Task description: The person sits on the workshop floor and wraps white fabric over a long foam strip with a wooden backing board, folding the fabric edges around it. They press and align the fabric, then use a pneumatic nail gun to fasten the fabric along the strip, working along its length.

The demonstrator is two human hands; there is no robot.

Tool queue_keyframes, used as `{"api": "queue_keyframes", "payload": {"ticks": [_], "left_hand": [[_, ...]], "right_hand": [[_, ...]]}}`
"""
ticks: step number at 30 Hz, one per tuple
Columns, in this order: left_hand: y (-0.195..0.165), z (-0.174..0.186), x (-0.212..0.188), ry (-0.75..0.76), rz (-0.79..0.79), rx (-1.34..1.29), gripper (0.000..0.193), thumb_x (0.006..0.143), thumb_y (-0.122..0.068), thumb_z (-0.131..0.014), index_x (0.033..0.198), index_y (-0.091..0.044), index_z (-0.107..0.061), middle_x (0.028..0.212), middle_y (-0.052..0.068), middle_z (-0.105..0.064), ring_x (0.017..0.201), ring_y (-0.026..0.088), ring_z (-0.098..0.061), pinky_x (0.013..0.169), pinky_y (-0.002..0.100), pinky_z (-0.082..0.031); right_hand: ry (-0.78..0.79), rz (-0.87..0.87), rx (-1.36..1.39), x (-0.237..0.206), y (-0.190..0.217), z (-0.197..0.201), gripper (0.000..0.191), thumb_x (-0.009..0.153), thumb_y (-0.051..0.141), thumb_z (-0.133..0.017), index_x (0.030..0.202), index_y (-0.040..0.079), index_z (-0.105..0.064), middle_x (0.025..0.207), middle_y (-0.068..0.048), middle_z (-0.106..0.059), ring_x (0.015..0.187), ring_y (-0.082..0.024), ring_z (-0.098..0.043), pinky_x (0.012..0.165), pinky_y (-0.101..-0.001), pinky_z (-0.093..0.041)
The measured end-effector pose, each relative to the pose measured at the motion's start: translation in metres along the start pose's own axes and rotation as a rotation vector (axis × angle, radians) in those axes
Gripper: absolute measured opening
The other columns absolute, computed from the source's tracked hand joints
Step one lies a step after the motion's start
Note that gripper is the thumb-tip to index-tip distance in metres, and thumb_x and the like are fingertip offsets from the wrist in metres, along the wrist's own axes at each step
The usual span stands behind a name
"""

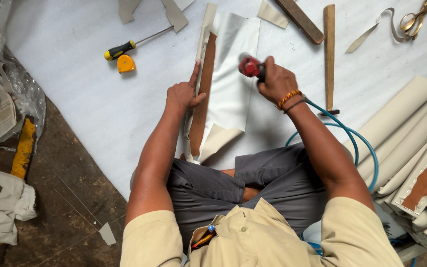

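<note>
A person sits cross-legged on a white foam sheet (90,104) spread over a dark workshop floor, bent over a piece of cream upholstery material (231,84) lying directly in front of the knees. A long brown board strip (203,94) lies along the material's left edge, running away from the body, with the fabric folded beside it.

The left hand (184,94) rests on that strip, index finger stretched forward along it and thumb splayed out, the other fingers curled under; it presses down and grips nothing. The right hand (275,81) is closed tight around the handle of a red-headed pneumatic tool (249,66), its nose held over the cream material just right of the strip. Beaded bracelets circle that wrist, and a blue air hose (359,141) loops from under the hand past the right knee.

Near the left hand, well apart from the work, a yellow-and-black screwdriver (129,45) lies beside a small yellow tape measure (126,64). Beyond the right hand a wooden-handled hammer (329,54) lies lengthwise, next to a dark wooden bar (300,20), and a pair of gold-coloured scissors (416,17) sits at the far corner on a curl of cream trim.

At the person's right, finished cream-covered panels (411,143) are stacked, some showing brown backing edged with staples. Crumpled cloth (6,207) and clear plastic sheeting (18,84) lie on the bare floor to the left.
</note>
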State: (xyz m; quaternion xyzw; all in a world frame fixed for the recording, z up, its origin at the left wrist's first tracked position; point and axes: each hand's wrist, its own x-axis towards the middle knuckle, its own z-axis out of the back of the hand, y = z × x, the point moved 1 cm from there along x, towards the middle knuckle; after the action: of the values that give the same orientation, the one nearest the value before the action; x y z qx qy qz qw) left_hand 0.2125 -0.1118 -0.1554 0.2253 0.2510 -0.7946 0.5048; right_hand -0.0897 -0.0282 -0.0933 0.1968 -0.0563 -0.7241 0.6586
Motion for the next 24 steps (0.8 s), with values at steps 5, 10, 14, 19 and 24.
{"api": "queue_keyframes", "payload": {"ticks": [5,10,14,19,24], "left_hand": [[-0.006,0.004,-0.005,-0.039,-0.009,-0.031,0.117,0.088,-0.050,-0.065,0.157,-0.034,0.028,0.084,0.013,-0.074,0.066,0.030,-0.070,0.058,0.039,-0.057],[-0.009,0.004,-0.007,-0.017,0.002,-0.026,0.117,0.089,-0.048,-0.065,0.158,-0.033,0.028,0.083,0.014,-0.074,0.064,0.031,-0.070,0.057,0.039,-0.057],[-0.007,0.001,-0.004,-0.058,-0.032,-0.051,0.119,0.087,-0.048,-0.067,0.157,-0.034,0.028,0.085,0.016,-0.074,0.067,0.034,-0.071,0.059,0.042,-0.056],[-0.006,-0.006,0.004,-0.069,-0.046,-0.081,0.113,0.090,-0.046,-0.064,0.157,-0.035,0.027,0.085,0.019,-0.074,0.070,0.037,-0.072,0.061,0.044,-0.057],[-0.014,-0.010,0.005,-0.103,-0.077,-0.112,0.125,0.078,-0.019,-0.068,0.160,-0.038,0.025,0.088,0.017,-0.074,0.072,0.035,-0.072,0.061,0.044,-0.056]], "right_hand": [[-0.160,0.064,-0.379,-0.028,-0.042,-0.023,0.035,0.082,0.009,-0.073,0.111,0.005,-0.053,0.098,-0.018,-0.063,0.090,-0.036,-0.064,0.080,-0.0481,-0.052],[-0.266,-0.038,-0.386,-0.029,-0.017,-0.049,0.032,0.062,0.010,-0.071,0.091,0.003,-0.061,0.099,-0.021,-0.062,0.089,-0.037,-0.062,0.077,-0.0459,-0.051],[-0.384,-0.027,0.558,0.005,0.075,-0.087,0.014,0.099,0.015,-0.063,0.102,0.002,-0.068,0.091,-0.014,-0.073,0.080,-0.028,-0.070,0.073,-0.0390,-0.056],[-0.120,-0.564,1.330,0.036,0.153,-0.112,0.036,0.104,0.031,-0.059,0.091,-0.001,-0.067,0.079,-0.008,-0.071,0.065,-0.017,-0.063,0.064,-0.0392,-0.053],[-0.178,-0.701,0.834,0.049,0.172,-0.101,0.064,0.103,0.054,-0.040,0.077,0.002,-0.068,0.069,-0.013,-0.069,0.062,-0.025,-0.065,0.063,-0.0407,-0.052]]}}
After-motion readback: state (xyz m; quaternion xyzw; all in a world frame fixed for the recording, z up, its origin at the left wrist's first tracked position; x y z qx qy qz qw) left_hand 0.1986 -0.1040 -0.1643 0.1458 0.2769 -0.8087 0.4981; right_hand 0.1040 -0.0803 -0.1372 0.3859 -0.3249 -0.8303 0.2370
